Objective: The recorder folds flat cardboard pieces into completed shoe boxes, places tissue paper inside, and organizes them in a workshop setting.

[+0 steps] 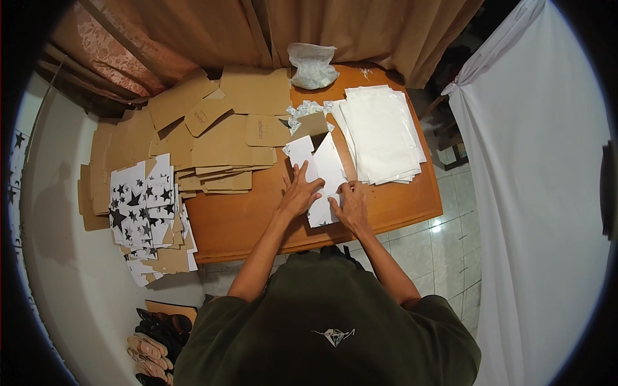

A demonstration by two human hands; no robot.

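Observation:
A partly folded white cardboard box (331,168) lies before me on the wooden table, its far flap (312,126) showing brown. Small dark star shapes are printed near its front edge. My left hand (299,195) rests along the left side of it, fingers spread and thumb pointing inward over the white surface. At the right edge, the curled fingers and thumb of my right hand (351,204) grip the cardboard. The exact contact under those fingertips is hidden.
Brown cardboard blanks (225,150) cover the table's left and back. Star-printed white pieces (141,206) are piled at the left edge. White sheets (380,135) lie stacked at right. Behind the box are small packets (302,112) and a clear plastic bag (313,67).

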